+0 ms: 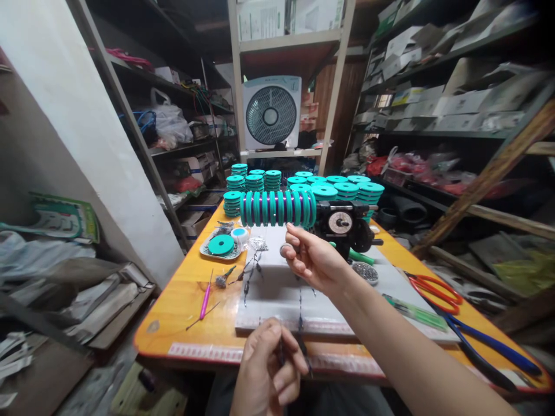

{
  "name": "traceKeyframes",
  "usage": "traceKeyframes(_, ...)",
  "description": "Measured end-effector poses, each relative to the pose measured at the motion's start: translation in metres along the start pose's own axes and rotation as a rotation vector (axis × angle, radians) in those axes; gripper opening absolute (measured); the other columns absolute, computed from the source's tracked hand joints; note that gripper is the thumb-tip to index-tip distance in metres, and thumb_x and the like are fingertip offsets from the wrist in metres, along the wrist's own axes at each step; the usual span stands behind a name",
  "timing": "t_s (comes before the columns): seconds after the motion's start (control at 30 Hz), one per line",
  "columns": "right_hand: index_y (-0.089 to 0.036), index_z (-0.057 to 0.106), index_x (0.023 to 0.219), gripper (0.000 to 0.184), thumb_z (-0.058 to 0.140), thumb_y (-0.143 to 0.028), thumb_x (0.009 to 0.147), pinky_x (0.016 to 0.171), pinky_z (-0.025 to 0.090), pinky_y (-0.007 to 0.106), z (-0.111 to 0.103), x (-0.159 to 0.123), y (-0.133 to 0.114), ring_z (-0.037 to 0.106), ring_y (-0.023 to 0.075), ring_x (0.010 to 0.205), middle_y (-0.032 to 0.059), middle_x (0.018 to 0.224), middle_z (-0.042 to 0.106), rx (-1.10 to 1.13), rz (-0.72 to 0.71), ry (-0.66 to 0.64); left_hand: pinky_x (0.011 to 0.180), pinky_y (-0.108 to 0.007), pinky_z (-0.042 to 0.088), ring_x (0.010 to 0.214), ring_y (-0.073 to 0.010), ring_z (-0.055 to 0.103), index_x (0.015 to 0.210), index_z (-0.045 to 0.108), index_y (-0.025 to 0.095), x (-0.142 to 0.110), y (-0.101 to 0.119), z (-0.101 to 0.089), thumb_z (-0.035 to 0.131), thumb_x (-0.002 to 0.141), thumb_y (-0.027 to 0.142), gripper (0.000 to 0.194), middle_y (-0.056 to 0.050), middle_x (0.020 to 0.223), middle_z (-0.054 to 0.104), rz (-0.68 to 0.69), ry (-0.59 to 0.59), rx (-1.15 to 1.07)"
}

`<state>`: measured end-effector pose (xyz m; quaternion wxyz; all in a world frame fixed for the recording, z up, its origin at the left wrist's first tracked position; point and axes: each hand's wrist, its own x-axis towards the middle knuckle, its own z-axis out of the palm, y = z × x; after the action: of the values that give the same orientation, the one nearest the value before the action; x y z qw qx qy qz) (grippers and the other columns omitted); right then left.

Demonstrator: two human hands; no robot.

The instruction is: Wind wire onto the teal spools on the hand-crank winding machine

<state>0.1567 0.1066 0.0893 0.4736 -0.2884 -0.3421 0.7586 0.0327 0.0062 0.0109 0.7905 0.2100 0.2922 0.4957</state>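
Note:
A row of teal foam spools (277,209), wound with dark purple line, sits on the shaft of a black winding machine (340,222). Just under this row, my right hand (310,257) is closed, its fingertips pinched near the spools; whatever is between them is too small to make out. A round pale object, perhaps a ring, shows at its curled fingers. My left hand (271,364) is low at the table's front edge, fingers curled on a thin dark line. Dark strands with small fittings (300,320) hang between the hands over the white board (277,300).
Stacked teal spools (323,190) line the back. Left lie a tray (203,249) and a pink-handled tool (206,300). Right are a dish of small metal parts (365,273), orange-handled scissors (437,292) and blue-handled pliers (498,346). A box fan (271,112) stands behind.

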Motion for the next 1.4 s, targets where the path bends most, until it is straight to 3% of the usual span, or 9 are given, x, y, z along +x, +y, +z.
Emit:
traceKeyframes(0.17,-0.016,0.038,0.065,0.036,0.039,-0.035,0.096,0.025,0.025,0.01,0.0,0.001,0.002,0.043,0.0036,0.031,-0.0017,0.053,0.051,-0.025,-0.019,0.004,0.032,-0.01,0.013,0.032,0.0029,0.019,0.063,0.053,0.011,0.003,-0.005,-0.003,0.07,0.068,0.043,0.036,-0.003,0.05,0.059,0.053,0.017,0.046)
traceKeyframes(0.3,-0.015,0.047,0.072,0.029,0.045,-0.034,0.093,0.025,0.026,0.01,-0.005,-0.004,0.003,0.042,0.0036,0.029,-0.0002,0.056,0.055,-0.074,-0.046,0.009,0.032,-0.011,0.017,0.032,0.0025,0.017,0.088,0.064,0.007,0.005,-0.007,-0.009,0.063,0.074,0.045,0.04,0.0,0.049,0.056,0.13,0.016,0.089)
traceKeyframes(0.5,-0.013,0.057,0.104,0.034,0.05,-0.043,0.09,0.026,0.028,0.013,-0.019,-0.028,0.0,0.045,0.0072,0.029,0.0025,0.056,0.06,-0.414,-0.103,-0.019,0.031,-0.011,0.018,0.031,0.002,0.014,0.094,0.056,0.015,0.006,-0.009,-0.014,0.062,0.077,0.047,0.037,0.004,0.05,0.053,0.133,-0.019,0.081)
traceKeyframes(0.73,-0.017,0.058,0.102,0.034,0.049,-0.047,0.089,0.031,0.03,0.017,-0.045,-0.041,-0.008,0.044,0.0072,0.031,-0.0013,0.057,0.06,-0.856,-0.582,0.383,0.032,-0.011,0.018,0.032,0.001,0.023,0.08,0.047,0.019,0.013,-0.017,-0.023,0.068,0.072,0.051,0.039,0.005,0.057,0.056,0.203,0.031,0.227)
traceKeyframes(0.87,-0.016,0.064,0.107,0.032,0.046,-0.037,0.092,0.04,0.036,0.02,-0.045,-0.031,0.001,0.047,0.0091,0.037,-0.0007,0.053,0.06,-1.231,-0.643,0.429,0.051,-0.018,0.044,0.057,-0.0079,0.055,0.081,0.058,0.018,0.016,-0.021,-0.029,0.066,0.075,0.048,0.031,-0.002,0.081,0.064,0.445,0.122,0.401)
traceKeyframes(0.93,-0.014,0.065,0.108,0.031,0.046,-0.032,0.091,0.048,0.039,0.022,-0.043,-0.02,0.006,0.052,0.0113,0.042,0.0001,0.051,0.06,-1.335,-0.682,0.435,0.066,-0.02,0.048,0.074,-0.0121,0.06,0.08,0.062,0.017,0.015,-0.02,-0.03,0.064,0.076,0.049,0.032,-0.005,0.09,0.064,0.508,0.194,0.514)
traceKeyframes(1.1,-0.011,0.064,0.11,0.031,0.045,-0.026,0.089,0.055,0.041,0.025,-0.045,0.003,0.01,0.056,0.0156,0.049,0.0036,0.055,0.062,-1.382,-0.696,0.454,0.089,-0.026,0.046,0.103,-0.0217,0.058,0.094,0.066,0.016,0.012,-0.02,-0.034,0.059,0.077,0.054,0.042,-0.01,0.105,0.064,0.52,0.252,0.656)
traceKeyframes(1.27,-0.015,0.064,0.079,0.025,0.043,-0.026,0.089,0.049,0.035,0.023,-0.046,-0.002,0.005,0.048,0.0117,0.039,0.0038,0.056,0.061,-1.388,-0.693,0.457,0.105,-0.028,0.033,0.127,-0.0218,0.043,0.119,0.06,0.022,0.012,-0.029,-0.034,0.063,0.078,0.042,0.045,-0.008,0.135,0.049,0.576,0.277,0.575)
traceKeyframes(1.4,-0.017,0.065,0.086,0.025,0.043,-0.029,0.089,0.049,0.035,0.024,-0.044,-0.007,0.002,0.048,0.0121,0.04,0.0026,0.057,0.06,-1.375,-0.671,0.427,0.106,-0.029,0.03,0.126,-0.0238,0.043,0.104,0.07,0.022,0.005,-0.033,-0.02,0.064,0.079,0.024,0.027,-0.008,0.128,0.056,0.771,0.267,0.623)
